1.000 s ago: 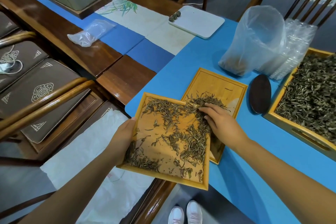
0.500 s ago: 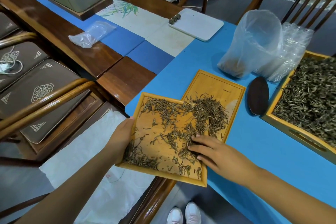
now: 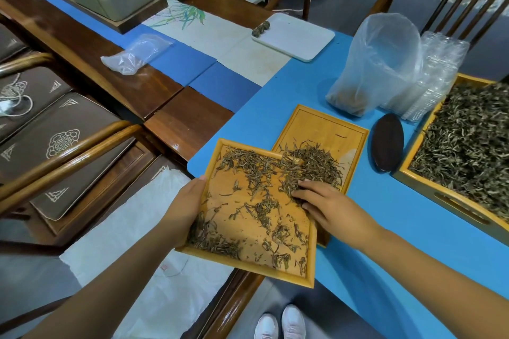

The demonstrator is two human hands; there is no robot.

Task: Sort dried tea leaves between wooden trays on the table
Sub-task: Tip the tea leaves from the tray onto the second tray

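My left hand point(image 3: 184, 208) grips the left rim of a square wooden tray point(image 3: 220, 259), held tilted over the table's near edge, with dried tea leaves point(image 3: 256, 170) scattered across it. Its far right corner overlaps a second wooden tray point(image 3: 325, 125) lying flat on the blue cloth, where a pile of leaves point(image 3: 316, 164) has gathered. My right hand point(image 3: 330, 208) lies flat on the held tray's right side, fingers spread and touching leaves near the overlap. A large wooden tray point(image 3: 440, 198) full of tea leaves stands at the right.
A clear plastic bag point(image 3: 377, 63) and stacked clear plastic containers point(image 3: 438, 74) stand behind the trays. A dark oval wooden scoop point(image 3: 387, 142) lies between them. A white tray point(image 3: 300, 38) sits farther back. Chairs with brown cushions point(image 3: 60, 140) are on the left.
My right hand went from the far corner down to the tray's lower right, then back up toward the overlap. More leaves now lie on the flat tray. My left hand kept its hold.
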